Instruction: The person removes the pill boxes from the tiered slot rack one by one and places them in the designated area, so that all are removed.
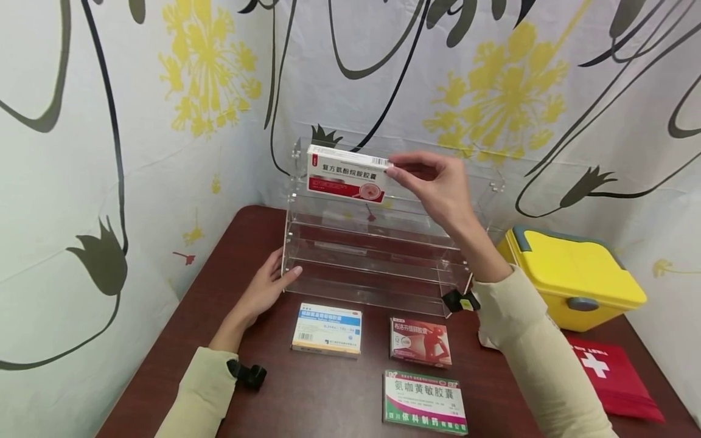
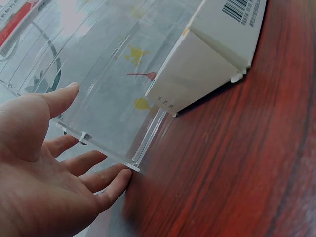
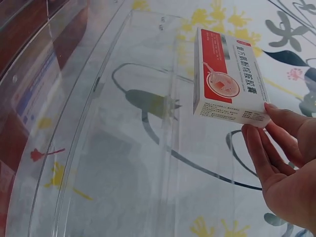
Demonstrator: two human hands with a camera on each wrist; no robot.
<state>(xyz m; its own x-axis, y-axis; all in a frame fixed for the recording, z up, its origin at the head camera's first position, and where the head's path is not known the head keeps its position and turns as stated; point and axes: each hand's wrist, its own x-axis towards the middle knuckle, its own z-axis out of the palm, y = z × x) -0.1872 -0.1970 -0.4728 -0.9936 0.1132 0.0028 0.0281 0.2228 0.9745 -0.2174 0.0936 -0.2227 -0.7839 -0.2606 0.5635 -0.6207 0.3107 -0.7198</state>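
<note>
My right hand (image 1: 435, 179) pinches one end of a white and red medicine box (image 1: 347, 174) between thumb and fingers. It holds the box at the top tier of a clear acrylic display rack (image 1: 367, 298), its printed front facing me. In the right wrist view the medicine box (image 3: 229, 79) overlaps the clear shelves, fingertips at its lower corner. Low on the rack's left side panel, my left hand (image 1: 266, 289) holds the edge, thumb in front and fingers around the outer side. The left wrist view shows the left hand (image 2: 59, 163) with the clear panel between thumb and fingers.
On the dark red wooden table (image 1: 241, 237) lie a blue and white box (image 1: 327, 330), a red box (image 1: 420, 342) and a green and white box (image 1: 425, 401). A yellow case (image 1: 575, 274) and a red first-aid pouch (image 1: 616, 377) are at the right. Patterned cloth hangs behind the rack.
</note>
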